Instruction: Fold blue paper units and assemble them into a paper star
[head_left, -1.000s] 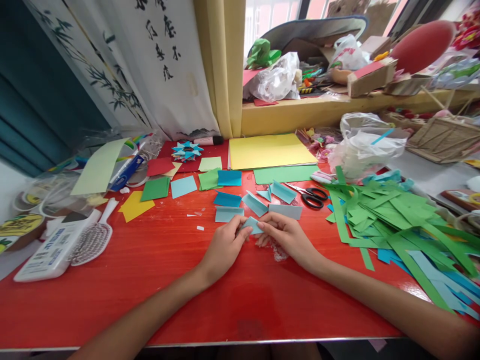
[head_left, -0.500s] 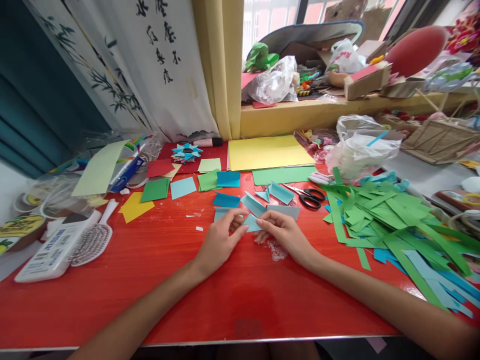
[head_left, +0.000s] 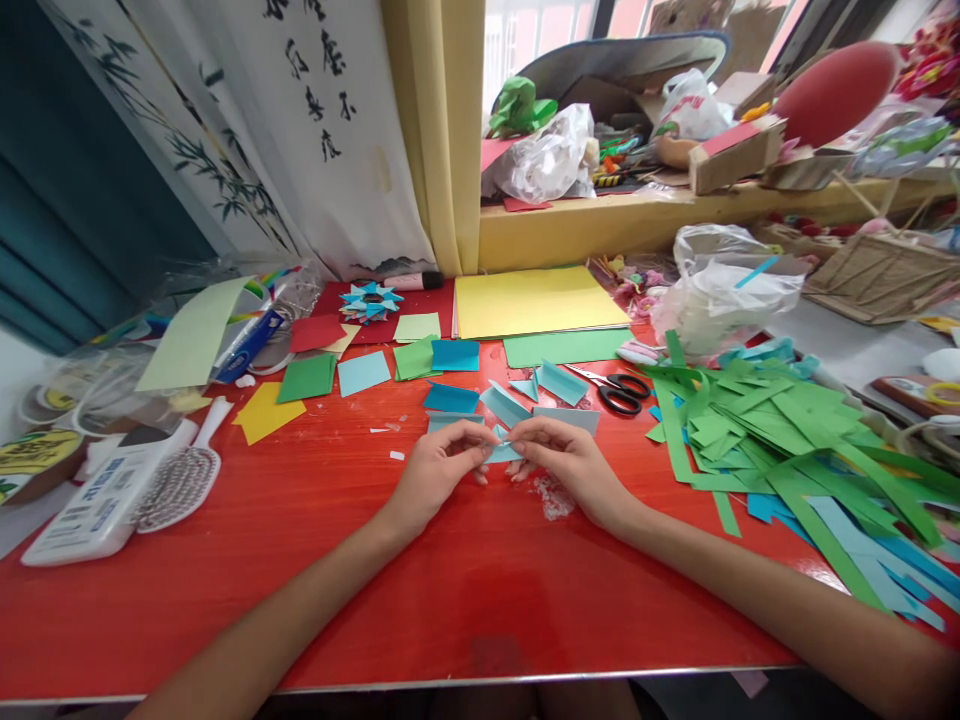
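Between my two hands is a small piece of light blue paper [head_left: 502,453], partly folded, with a pointed corner standing up. My left hand [head_left: 444,462] pinches its left side with thumb and forefinger. On the right side, my right hand [head_left: 566,457] pinches it the same way. Just beyond lie several creased blue papers, among them a light blue folded sheet [head_left: 504,404], a darker blue one [head_left: 452,398] and a bright blue one [head_left: 562,383]. Black-handled scissors [head_left: 619,390] rest to the right of these, blades partly spread.
Green paper strips [head_left: 772,430] heap up on the right of the red table [head_left: 450,600]. A white hairbrush [head_left: 184,480] and a white bottle [head_left: 109,500] lie left. Farther back are a blue folded paper ring [head_left: 370,302], a yellow sheet stack [head_left: 540,302] and a plastic bag [head_left: 731,300].
My hands have drawn closer together on the light blue paper, and its shape between my fingers has changed, with a corner now raised. The other papers and the scissors stay where they were.
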